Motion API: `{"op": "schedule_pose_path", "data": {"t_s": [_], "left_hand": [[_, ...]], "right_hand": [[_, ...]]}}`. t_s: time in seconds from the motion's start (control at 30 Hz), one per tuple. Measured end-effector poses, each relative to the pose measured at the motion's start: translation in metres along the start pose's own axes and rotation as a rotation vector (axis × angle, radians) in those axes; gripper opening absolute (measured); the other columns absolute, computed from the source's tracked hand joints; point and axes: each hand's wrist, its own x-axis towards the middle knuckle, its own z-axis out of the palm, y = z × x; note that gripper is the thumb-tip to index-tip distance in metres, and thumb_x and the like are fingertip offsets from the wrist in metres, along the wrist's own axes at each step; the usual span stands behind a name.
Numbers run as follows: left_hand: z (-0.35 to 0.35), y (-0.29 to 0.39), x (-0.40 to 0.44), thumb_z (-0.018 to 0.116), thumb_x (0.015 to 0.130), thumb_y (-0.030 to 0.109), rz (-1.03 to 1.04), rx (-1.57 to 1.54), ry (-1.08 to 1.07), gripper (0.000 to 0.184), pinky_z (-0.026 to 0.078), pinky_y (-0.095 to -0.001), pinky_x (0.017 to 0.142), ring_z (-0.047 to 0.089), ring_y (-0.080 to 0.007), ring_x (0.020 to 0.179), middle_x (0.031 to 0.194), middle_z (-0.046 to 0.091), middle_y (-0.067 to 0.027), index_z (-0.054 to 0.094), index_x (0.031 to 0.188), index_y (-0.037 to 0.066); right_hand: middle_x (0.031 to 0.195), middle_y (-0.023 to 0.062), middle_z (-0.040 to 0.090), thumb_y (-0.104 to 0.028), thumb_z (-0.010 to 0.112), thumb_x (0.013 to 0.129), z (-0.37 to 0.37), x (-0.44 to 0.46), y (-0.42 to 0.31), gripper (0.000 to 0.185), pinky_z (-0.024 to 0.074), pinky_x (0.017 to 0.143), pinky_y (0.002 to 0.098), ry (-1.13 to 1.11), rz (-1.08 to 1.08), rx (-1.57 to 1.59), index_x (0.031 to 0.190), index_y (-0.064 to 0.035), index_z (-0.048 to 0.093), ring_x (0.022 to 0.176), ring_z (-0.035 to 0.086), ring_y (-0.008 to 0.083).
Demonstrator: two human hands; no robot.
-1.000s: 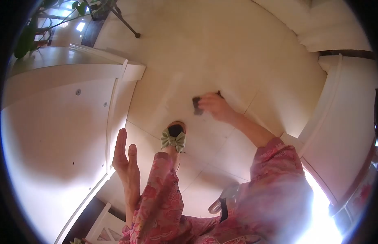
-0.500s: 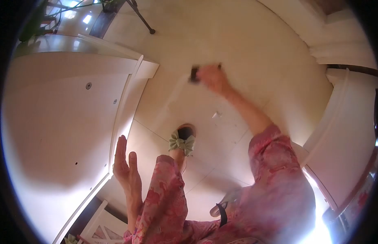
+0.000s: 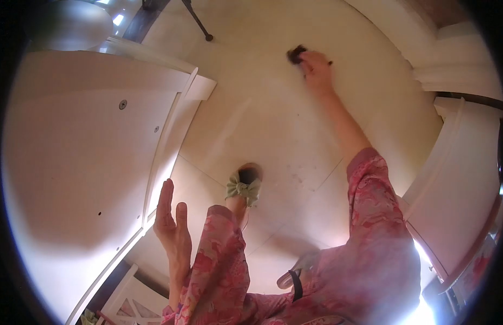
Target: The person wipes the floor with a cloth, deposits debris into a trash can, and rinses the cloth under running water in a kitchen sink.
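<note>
My right hand is stretched far forward over the beige floor, its fingers closed round a small dark object. Blur hides what exactly the object is; a dark end also shows at the hand's right side. My left hand is held up beside the white cabinet panel, fingers straight and together, thumb apart, nothing in it. Between the arms a foot in a slipper with a green bow rests on the floor. Small specks lie on the tiles to its right.
The white panel fills the left side. A thin dark metal leg stands at the top. White furniture borders the right side. A second slipper shows near the bottom, and a white lattice piece at the lower left.
My right hand has moved forward, then to the right, with the dark object. My left hand has stayed beside the panel. The view has shifted slightly.
</note>
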Motion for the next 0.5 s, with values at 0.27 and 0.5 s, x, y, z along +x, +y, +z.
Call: {"op": "schedule_pose_path", "data": {"t_s": [0.27,0.5], "left_hand": [[0.012,0.014,0.014,0.057,0.089,0.013,0.072,-0.046,-0.054,0.05,0.028,-0.0371,0.107,0.038,-0.0277,0.129,0.136,0.043,-0.0199,0.039,0.132,-0.006],[0.007,-0.002,0.007,0.057,0.09,0.014,0.079,-0.021,-0.031,0.051,0.028,-0.0378,0.107,0.039,-0.0277,0.129,0.135,0.043,-0.02,0.038,0.132,-0.006]], "right_hand": [[0.096,0.0113,0.063,0.005,0.056,0.072,-0.041,-0.125,-0.098,0.025,0.0425,0.088,0.0395,-0.628,-0.11,0.453,0.093,-0.0056,0.065,0.097,0.056,0.0315],[0.102,0.012,0.062,0.0,0.055,0.083,-0.078,-0.008,0.014,0.018,0.0455,0.085,0.0338,-0.041,0.391,0.065,0.098,-0.003,0.064,0.097,0.058,0.0264]]}}
